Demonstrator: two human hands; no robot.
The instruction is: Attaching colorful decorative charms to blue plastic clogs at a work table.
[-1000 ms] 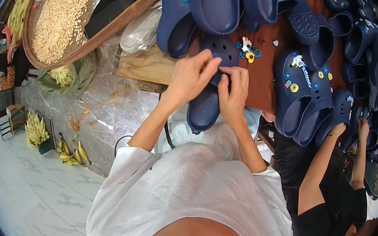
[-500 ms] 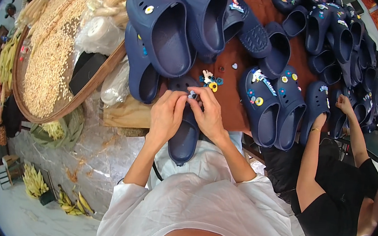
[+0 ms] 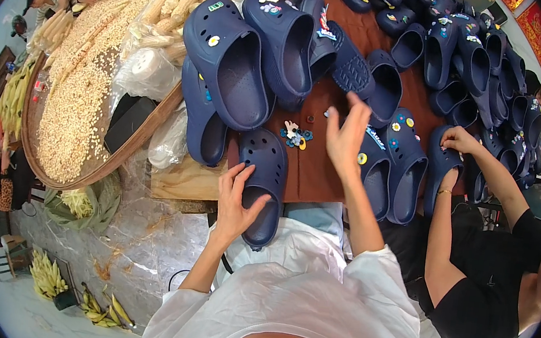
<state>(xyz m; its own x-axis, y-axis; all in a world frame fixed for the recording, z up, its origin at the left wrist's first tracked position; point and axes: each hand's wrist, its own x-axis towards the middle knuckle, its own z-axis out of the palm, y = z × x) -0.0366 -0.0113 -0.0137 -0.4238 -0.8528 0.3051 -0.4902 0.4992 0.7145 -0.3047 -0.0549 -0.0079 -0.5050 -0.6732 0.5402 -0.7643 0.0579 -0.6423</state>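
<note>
Surface: reddish-brown top [image 3: 312,186], crowded with clogs, with a strip of pale wood [image 3: 178,185] at its near left.
Clog in front of me: the dark blue clog [image 3: 268,179] sits at the near edge, toe away from me, heel reaching out past the edge toward my lap; its upper has open holes.
Feel: I'd judge it light, springy foam, soft enough to give under a thumb yet keeping its shape, hardly fragile, perhaps a little slick on the smooth upper.
Best hold: the rim of the foot opening, thumb inside and fingers over the upper, because the overhanging heel could tip.
Left hand: my left hand [image 3: 240,199] lies on the clog, fingers on the upper's left side, thumb over the opening; whether it grips or only steadies, I cannot tell.
Right hand: my right hand [image 3: 347,141] is raised above the surface, fingers loose and apart, nothing visible between them.
Charms: a colourful cluster of charms [image 3: 295,135] lies between the clog and that hand.
To my right: a decorated clog pair [image 3: 406,163], then a co-worker [image 3: 471,279] in black handling another clog [image 3: 441,155].
To my left: a wide basket [image 3: 94,167] of pale kernels, with cobs [image 3: 181,6] at its far side.
Floor: pale, marble-veined tile [image 3: 14,313].
</note>
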